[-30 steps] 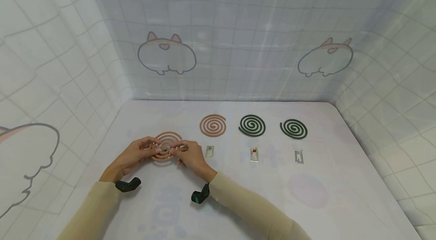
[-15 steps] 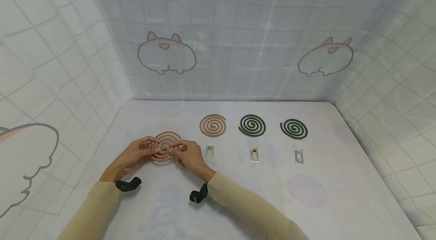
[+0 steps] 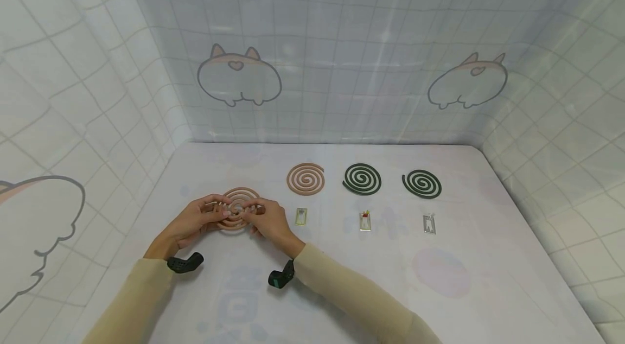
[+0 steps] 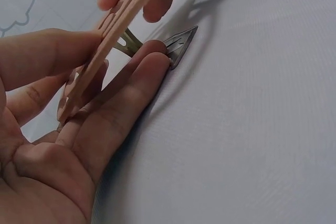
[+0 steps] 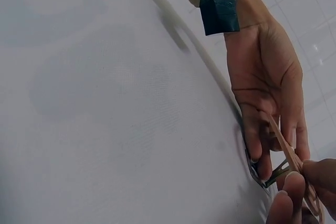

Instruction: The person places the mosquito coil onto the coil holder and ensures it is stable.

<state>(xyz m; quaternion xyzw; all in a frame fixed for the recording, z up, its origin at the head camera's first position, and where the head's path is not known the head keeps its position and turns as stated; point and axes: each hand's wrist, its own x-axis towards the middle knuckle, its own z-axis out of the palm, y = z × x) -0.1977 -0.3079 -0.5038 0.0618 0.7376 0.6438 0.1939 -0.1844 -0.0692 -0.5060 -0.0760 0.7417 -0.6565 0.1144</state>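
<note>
A brown mosquito coil (image 3: pixel 240 191) is held between both hands at the left of the table. My left hand (image 3: pixel 195 219) pinches its left side, the thumb on the upper face. My right hand (image 3: pixel 270 220) grips the coil near its centre from the right, thumb and forefinger together. Below the coil, in the left wrist view, a small metal coil stand (image 4: pixel 181 48) has its base at the table, touched by the left hand's lower fingertips. The stand's prong rises to the tilted coil (image 4: pixel 118 32); its tip is hidden there.
Another brown coil (image 3: pixel 305 179) and two green coils, the middle one (image 3: pixel 362 179) and the right one (image 3: pixel 422 184), lie in a back row. In front lie three flat metal stands: left (image 3: pixel 301 216), middle (image 3: pixel 365 221), right (image 3: pixel 429 224). Patterned cloth walls (image 3: pixel 332 62) enclose the table.
My right hand and forearm have shifted slightly to the left. My left hand holds its place on the brown mosquito coil, and the row of coils and stands is unchanged.
</note>
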